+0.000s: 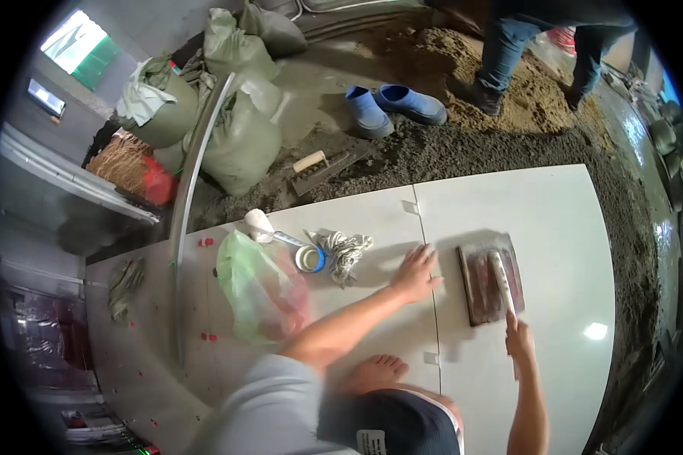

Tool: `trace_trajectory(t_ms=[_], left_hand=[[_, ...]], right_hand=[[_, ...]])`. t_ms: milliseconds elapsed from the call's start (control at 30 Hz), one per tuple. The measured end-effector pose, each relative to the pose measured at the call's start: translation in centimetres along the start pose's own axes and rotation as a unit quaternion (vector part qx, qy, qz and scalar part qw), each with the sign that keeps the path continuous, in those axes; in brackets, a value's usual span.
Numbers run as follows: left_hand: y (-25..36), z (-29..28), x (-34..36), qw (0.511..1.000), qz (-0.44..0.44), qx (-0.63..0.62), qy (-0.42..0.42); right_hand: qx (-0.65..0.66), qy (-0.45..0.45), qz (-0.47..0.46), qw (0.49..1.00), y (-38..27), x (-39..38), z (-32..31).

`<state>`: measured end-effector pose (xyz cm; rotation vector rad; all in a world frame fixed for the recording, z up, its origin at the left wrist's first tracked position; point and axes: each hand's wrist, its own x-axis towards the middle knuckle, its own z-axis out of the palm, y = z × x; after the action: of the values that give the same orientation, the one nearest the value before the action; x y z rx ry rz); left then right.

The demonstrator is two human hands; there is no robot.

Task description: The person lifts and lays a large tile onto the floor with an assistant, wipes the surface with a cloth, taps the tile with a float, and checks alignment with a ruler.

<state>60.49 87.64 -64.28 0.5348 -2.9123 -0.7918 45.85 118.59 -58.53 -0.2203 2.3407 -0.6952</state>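
Note:
My left hand (416, 274) rests on the pale floor tiles (539, 205), fingers spread, close to the joint between two tiles. My right hand (519, 338) is closed round the pale handle (502, 284) of a long-handled tool. That handle reaches over a dark brown rectangular block (478, 284) lying on the right tile. Blur hides the tool's head and whether it is fixed to the block. Left of my left hand are a crumpled striped rag (345, 254), a blue-edged roll of tape (310, 258) and a white-headed mallet (259, 226).
A green and red plastic bag (254, 284) lies on the left tiles. A long metal straightedge (193, 167) stands beside filled sacks (239, 144). Beyond the tiles lie a trowel (326, 167), blue boots (402, 106) and dark mortar (493, 148). Another person (508, 53) stands by the sand (463, 64).

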Motion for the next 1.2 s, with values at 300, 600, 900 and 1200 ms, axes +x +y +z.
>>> trace_trajectory(t_ms=[300, 600, 900, 1200], left_hand=[[-9.6, -12.4, -15.2, 0.915, -0.372, 0.094, 0.125], [-21.3, -10.4, -13.6, 0.944, -0.251, 0.202, 0.079], [-12.5, -11.4, -0.9, 0.978, 0.027, 0.194, 0.074], [35.8, 3.2, 6.6, 0.862, 0.490, 0.021, -0.127]], right_hand=[[0.141, -0.009, 0.184, 0.973, 18.4, -15.8, -1.0], [0.254, 0.030, 0.194, 0.947, 19.8, -19.3, 3.4], [0.162, 0.396, 0.260, 0.866, 30.8, -25.8, 4.4], [0.083, 0.563, 0.473, 0.673, 47.6, -34.7, 9.2]])
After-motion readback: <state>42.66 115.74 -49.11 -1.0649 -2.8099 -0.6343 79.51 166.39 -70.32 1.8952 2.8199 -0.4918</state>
